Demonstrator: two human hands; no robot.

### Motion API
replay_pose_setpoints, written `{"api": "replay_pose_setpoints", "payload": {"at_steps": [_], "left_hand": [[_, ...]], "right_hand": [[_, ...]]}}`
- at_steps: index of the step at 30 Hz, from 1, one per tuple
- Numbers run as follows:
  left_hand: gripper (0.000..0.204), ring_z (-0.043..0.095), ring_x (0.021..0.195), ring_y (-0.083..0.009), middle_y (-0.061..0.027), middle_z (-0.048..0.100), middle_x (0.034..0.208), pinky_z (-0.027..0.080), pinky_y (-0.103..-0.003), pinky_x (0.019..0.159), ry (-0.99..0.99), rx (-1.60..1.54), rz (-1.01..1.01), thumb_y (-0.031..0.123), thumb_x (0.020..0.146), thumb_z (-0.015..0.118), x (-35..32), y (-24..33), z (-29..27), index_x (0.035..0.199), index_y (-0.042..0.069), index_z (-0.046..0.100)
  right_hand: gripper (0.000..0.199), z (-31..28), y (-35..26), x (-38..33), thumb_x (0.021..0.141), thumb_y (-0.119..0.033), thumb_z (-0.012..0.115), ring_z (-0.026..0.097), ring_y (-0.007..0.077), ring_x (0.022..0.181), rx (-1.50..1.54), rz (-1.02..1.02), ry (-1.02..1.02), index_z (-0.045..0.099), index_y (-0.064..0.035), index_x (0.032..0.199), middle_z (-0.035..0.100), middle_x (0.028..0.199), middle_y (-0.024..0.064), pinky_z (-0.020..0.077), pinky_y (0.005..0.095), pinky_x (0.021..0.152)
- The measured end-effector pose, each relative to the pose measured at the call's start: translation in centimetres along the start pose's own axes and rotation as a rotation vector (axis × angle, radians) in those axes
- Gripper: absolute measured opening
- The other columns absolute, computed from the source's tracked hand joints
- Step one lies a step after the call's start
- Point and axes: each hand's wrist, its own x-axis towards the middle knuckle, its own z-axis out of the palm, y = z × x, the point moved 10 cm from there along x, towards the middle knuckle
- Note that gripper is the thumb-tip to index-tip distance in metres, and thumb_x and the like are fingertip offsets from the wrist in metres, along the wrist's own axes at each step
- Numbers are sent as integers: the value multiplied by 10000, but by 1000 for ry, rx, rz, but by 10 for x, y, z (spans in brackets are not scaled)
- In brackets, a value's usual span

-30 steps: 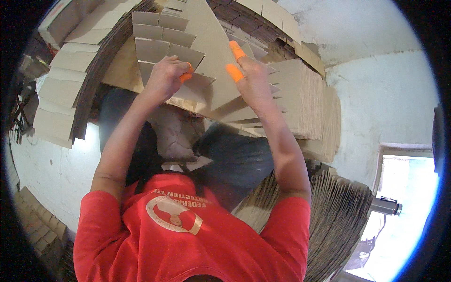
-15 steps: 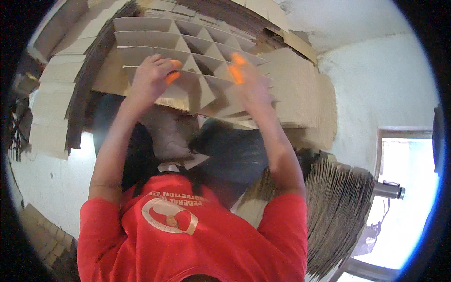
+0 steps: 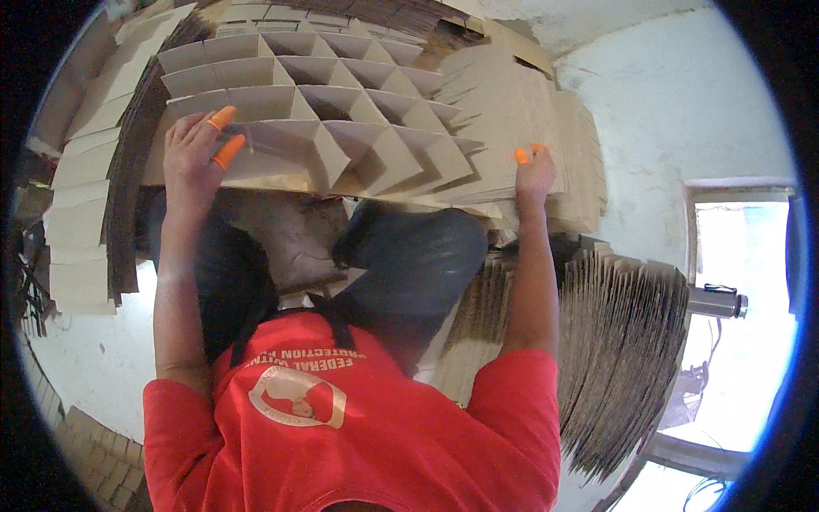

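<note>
A cardboard divider grid (image 3: 341, 102) of interlocked upright strips stands before me, its cells open at the top. Beside its near left end is my left hand (image 3: 192, 158), thumb and forefinger spread apart in orange finger covers, with nothing between them. To the right of the grid, my right hand (image 3: 536, 177) is at a stack of flat cardboard strips (image 3: 499, 94). Its orange-tipped fingers are curled in close over the top pieces, and what they hold, if anything, is hidden.
Tall rows of stacked cardboard (image 3: 84, 196) run along the left. A large bundle of cardboard strips (image 3: 610, 358) stands on edge at my right. More cardboard pieces (image 3: 324, 21) lie beyond the grid. My bent legs (image 3: 409, 256) are below its near edge.
Both hands have come off the grid: the left has moved left with its fingers spread, and the right has gone right to the flat stack. The view has shifted slightly.
</note>
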Motion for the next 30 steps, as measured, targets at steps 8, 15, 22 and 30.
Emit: {"api": "replay_pose_setpoints", "payload": {"at_steps": [8, 15, 22, 30], "left_hand": [[399, 609, 1011, -246, -70, 691, 1037, 454, -391, 874, 0, 22, -102, 173, 730, 774, 2, -10, -12, 1114, 128, 679], [330, 630, 867, -236, -72, 688, 974, 498, -342, 751, -25, -98, -332, 178, 738, 769, -11, -42, -13, 1053, 108, 702], [167, 616, 769, -282, -105, 672, 804, 499, -348, 741, -24, -351, -240, 81, 749, 726, -12, -45, -1, 914, 64, 712], [115, 669, 844, -301, -115, 700, 883, 431, -443, 998, -132, -375, -279, 103, 797, 708, -12, -48, 8, 907, 70, 704]], "right_hand": [[403, -59, 4, -5, 808, -60, 619, 629, 409, 951, 195, 61, 322, 550, 11, 1198, 639, 1055, 228, 505, 443, 785], [494, -179, -162, -3, 815, -68, 671, 608, 138, 672, 433, -339, 358, 570, -32, 1297, 643, 1187, 142, 516, 266, 553], [466, -129, -291, -20, 859, 15, 656, 501, 2, 608, 936, -336, -160, 560, -27, 1313, 618, 1249, 88, 442, 163, 437], [481, -94, -341, -24, 886, 14, 633, 419, 13, 569, 824, -463, -229, 541, -75, 1350, 634, 952, 13, 441, 183, 431]]}}
